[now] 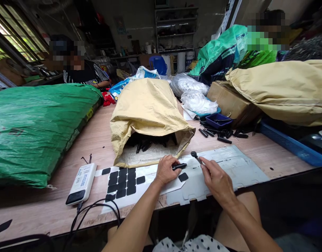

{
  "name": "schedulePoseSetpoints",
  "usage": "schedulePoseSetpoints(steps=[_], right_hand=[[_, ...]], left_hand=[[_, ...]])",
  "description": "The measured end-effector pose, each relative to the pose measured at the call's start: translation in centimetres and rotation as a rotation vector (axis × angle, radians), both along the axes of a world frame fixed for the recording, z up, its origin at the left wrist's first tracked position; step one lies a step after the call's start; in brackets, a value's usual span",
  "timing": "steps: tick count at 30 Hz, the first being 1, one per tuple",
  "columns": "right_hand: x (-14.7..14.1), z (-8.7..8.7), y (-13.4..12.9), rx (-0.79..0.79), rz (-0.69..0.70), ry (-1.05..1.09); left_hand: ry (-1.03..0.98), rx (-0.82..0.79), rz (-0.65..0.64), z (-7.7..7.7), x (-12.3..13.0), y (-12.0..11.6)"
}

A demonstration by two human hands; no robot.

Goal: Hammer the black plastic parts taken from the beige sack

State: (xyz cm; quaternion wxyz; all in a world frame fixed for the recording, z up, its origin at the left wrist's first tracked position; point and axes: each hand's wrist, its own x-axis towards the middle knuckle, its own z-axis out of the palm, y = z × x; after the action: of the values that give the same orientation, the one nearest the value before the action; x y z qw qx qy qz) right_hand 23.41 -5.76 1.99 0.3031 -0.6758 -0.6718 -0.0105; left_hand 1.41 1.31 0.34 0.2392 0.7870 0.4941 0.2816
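Observation:
My left hand (166, 170) is closed around a short black tube (180, 166), thick like a marker pen, lying low over the white sheet. In my right hand (218, 179) is a slim metal-handled tool with a round dark head (194, 154), pinched between thumb and fingers and pointing up to the left. Its exact kind is not clear. The tool's head is apart from the tube. Under the left hand lies a white sheet (147, 175) with rows of black rounded squares (121, 185). One loose black square (183, 177) sits just right of that hand.
A yellow sack (147, 105) opens toward me, with black tubes inside. A green sack (40, 129) bulks at left, near a white power bank (81, 183) with cables. More black tubes (224, 140), a purple tray (218, 121) and a cardboard box (231, 101) are at right. Two people sit across.

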Motion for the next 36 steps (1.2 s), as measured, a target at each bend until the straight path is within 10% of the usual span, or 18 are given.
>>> schedulePoseSetpoints(steps=[18, 25, 27, 30, 33, 36], right_hand=[[0.6, -1.5, 4.9, -0.154, -0.182, -0.347], [0.7, -1.5, 4.8, -0.17, -0.181, -0.345], [0.6, -1.5, 4.8, -0.166, -0.181, -0.346], [0.6, -1.5, 4.8, -0.159, -0.181, -0.347], [0.6, -1.4, 4.8, -0.156, -0.18, -0.349], [0.6, -1.4, 4.9, -0.153, -0.182, -0.351]], left_hand=[[-0.052, -0.09, -0.035, 0.9, -0.4, 0.3], [-0.321, -0.515, -0.269, 6.4, -0.6, -8.7], [-0.324, -0.821, -0.384, 4.8, -0.6, -12.4], [-0.249, -1.125, -0.208, -2.0, -0.5, -16.1], [-0.115, -1.202, 0.198, -9.7, -0.7, -16.7], [-0.072, -1.111, 0.225, -13.6, -0.9, -15.0]])
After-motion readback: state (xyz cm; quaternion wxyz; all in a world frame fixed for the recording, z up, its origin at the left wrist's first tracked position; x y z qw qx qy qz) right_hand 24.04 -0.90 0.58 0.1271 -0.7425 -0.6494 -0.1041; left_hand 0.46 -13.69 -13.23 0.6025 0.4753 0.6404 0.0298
